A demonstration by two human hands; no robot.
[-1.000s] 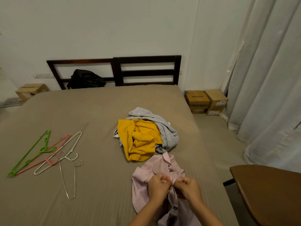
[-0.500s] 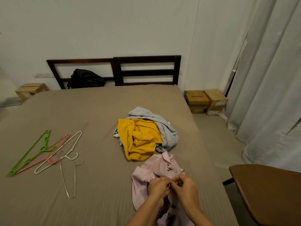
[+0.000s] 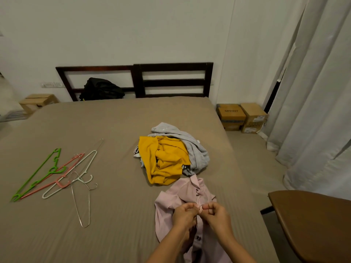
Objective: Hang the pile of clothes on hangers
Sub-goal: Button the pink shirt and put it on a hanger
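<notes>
Together, the left hand (image 3: pixel 185 213) and right hand (image 3: pixel 216 215) pinch the pink shirt's (image 3: pixel 190 194) front placket on the bed (image 3: pixel 114 130).

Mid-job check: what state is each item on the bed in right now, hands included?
Pink shirt: lying on bed, front pinched by both hands.
Left hand: pinching shirt.
Right hand: pinching shirt.
Yellow garment: crumpled in pile.
Grey garment: crumpled in pile.
Hangers: loose on bed, empty.

One wide-angle view from the person's head looks forward and down across the bed (image 3: pixel 106 234) toward the headboard (image 3: pixel 172 82); the pink shirt (image 3: pixel 190 192) lies nearest, at the lower edge.
</notes>
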